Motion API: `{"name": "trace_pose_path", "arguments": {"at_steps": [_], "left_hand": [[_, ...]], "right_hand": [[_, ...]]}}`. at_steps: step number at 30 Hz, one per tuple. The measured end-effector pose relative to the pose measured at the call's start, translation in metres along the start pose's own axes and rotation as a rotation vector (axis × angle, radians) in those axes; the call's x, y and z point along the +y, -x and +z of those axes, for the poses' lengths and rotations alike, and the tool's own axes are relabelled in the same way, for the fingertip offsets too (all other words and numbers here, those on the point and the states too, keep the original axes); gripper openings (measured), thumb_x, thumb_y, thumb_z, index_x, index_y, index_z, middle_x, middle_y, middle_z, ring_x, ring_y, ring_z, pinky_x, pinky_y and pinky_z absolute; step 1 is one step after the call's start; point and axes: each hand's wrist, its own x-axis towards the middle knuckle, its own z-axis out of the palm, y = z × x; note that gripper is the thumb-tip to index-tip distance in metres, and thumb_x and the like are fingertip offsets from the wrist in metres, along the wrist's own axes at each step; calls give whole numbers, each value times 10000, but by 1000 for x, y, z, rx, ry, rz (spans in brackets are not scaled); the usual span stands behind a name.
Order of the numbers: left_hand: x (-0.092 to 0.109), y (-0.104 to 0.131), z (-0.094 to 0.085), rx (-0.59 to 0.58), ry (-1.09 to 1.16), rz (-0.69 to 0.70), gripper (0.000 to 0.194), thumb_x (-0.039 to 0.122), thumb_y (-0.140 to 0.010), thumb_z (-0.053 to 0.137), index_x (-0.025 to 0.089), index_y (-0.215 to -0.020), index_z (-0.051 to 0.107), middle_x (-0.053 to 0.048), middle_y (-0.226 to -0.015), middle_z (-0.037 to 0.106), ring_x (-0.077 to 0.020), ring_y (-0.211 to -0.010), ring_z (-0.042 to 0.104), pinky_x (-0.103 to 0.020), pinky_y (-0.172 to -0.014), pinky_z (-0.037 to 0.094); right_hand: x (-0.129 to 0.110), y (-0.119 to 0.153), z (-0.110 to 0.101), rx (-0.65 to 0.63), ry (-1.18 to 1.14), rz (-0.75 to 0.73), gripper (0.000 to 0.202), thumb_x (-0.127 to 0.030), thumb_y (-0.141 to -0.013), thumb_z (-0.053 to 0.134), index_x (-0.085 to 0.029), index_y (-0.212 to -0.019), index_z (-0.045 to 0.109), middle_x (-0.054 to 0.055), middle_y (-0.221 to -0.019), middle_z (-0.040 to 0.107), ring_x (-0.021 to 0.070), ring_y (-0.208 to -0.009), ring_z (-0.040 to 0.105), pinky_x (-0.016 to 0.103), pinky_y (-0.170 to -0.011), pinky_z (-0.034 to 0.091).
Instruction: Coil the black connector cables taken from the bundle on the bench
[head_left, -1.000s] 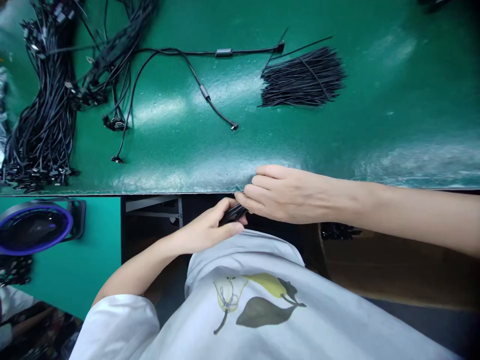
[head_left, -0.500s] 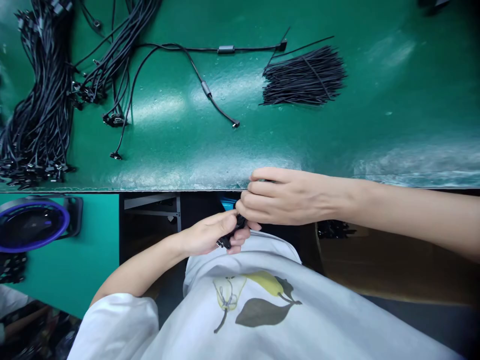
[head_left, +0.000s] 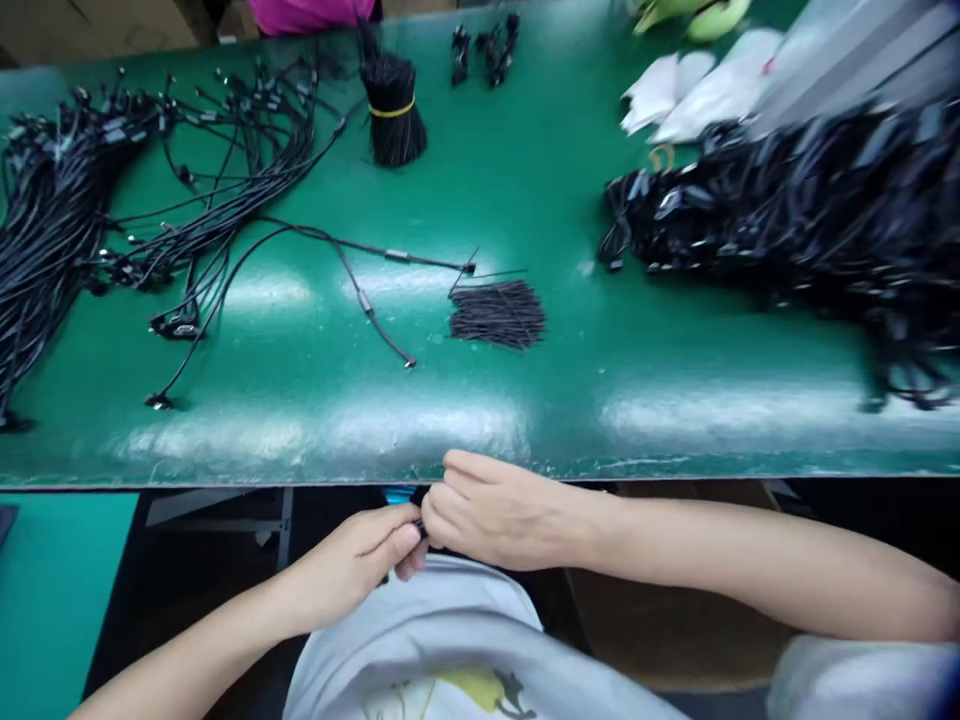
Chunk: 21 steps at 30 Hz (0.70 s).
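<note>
Just below the table's front edge, my two hands meet over my lap. My left hand (head_left: 360,565) is closed around a black cable (head_left: 421,528), of which only a small dark part shows between the fingers. My right hand (head_left: 499,510) has its fingers curled and pinched together against the same cable; what exactly the fingertips grip is hidden. Beyond them on the table lies a pile of short black twist ties (head_left: 497,315). To its left a loose black cable (head_left: 364,300) stretches out, with two connector ends pointing right.
Many black cables (head_left: 45,220) are heaped on the green table's (head_left: 525,420) left side. At the right lies a large mass of bundled cables (head_left: 780,230). A yellow-banded tie bundle (head_left: 394,120), small dark bundles (head_left: 495,50) and white crumpled pieces (head_left: 720,85) are farther back.
The view has swung up and to the right, bringing the table's far side and the right-hand cable mass into sight. My hands stay together; the connector end below my left hand no longer shows clearly.
</note>
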Motion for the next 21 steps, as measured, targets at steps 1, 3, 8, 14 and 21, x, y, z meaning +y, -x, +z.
{"name": "trace_pose_path", "arguments": {"at_steps": [1,3,8,14,21], "left_hand": [[2,-3,-2,-39,-3,-12,368,421,-994,300,181,-819,517,-9,-798,535,-144,-748,480,-268,-724,385],[4,-8,-5,-53,-58,-25,357,424,-990,308,184,-821,513,-16,-824,539,-151,-771,478,-275,-745,383],[-7,-12,-4,58,55,2,413,517,-962,360,172,-834,548,1,-713,492,-134,-643,405,-265,-622,334],[-20,-28,-15,329,521,124,392,535,-928,476,162,-818,527,51,-616,354,-100,-561,326,-248,-555,295],[-13,-38,-8,355,690,212,378,515,-894,560,138,-854,558,49,-641,364,-82,-565,333,-233,-543,316]], "right_hand": [[0,-1,0,1,20,-18,244,-133,-976,370,-166,-818,553,-17,-678,472,140,-587,416,316,-718,362],[2,-2,0,-5,20,-27,226,-141,-978,391,-159,-841,569,-18,-694,492,136,-602,435,310,-766,378],[33,15,-14,-34,-336,181,318,-399,-1017,379,-180,-977,606,13,-837,603,137,-779,548,295,-906,409],[94,61,7,56,-13,1216,302,-436,-963,483,-170,-1014,616,84,-916,651,197,-792,584,288,-643,405],[96,76,28,122,122,1199,245,-313,-967,447,-179,-965,653,81,-899,677,195,-747,585,292,-628,368]]}}
